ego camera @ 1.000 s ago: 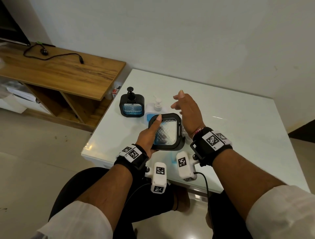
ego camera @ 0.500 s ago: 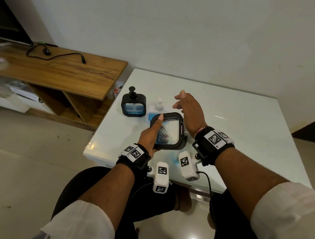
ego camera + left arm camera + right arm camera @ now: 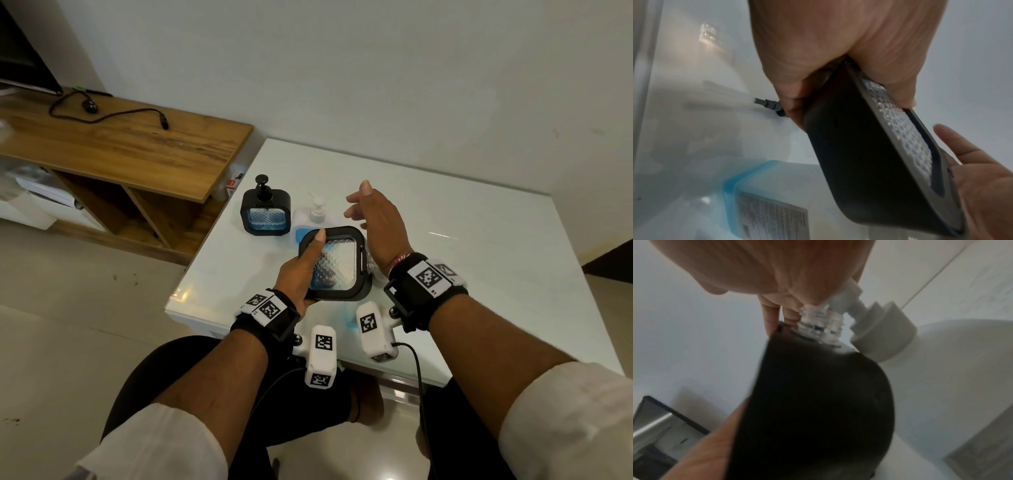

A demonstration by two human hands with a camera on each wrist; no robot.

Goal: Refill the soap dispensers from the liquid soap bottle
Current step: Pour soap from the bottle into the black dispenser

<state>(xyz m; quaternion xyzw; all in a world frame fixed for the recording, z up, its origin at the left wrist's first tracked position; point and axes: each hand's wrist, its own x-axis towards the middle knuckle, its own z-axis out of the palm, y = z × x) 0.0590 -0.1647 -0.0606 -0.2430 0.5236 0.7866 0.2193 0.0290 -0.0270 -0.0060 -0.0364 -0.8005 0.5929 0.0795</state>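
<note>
Near the tabletop's (image 3: 479, 260) front edge, the left hand (image 3: 298, 270) grasps a tilted black dispenser (image 3: 337, 265), exposing its threaded neck (image 3: 821, 326); the right hand (image 3: 380, 222) hovers, fingers loose. The soap bottle (image 3: 308, 222) stands behind.

The left hand (image 3: 297, 274) grips a square black-framed soap dispenser with a clear textured panel (image 3: 337, 263), tilted above the white glossy table (image 3: 479, 260). The right hand (image 3: 380, 219) hovers beside it, fingers extended. A second black pump dispenser (image 3: 265, 214) and a white pump bottle with blue liquid (image 3: 310, 222) stand behind.
</note>
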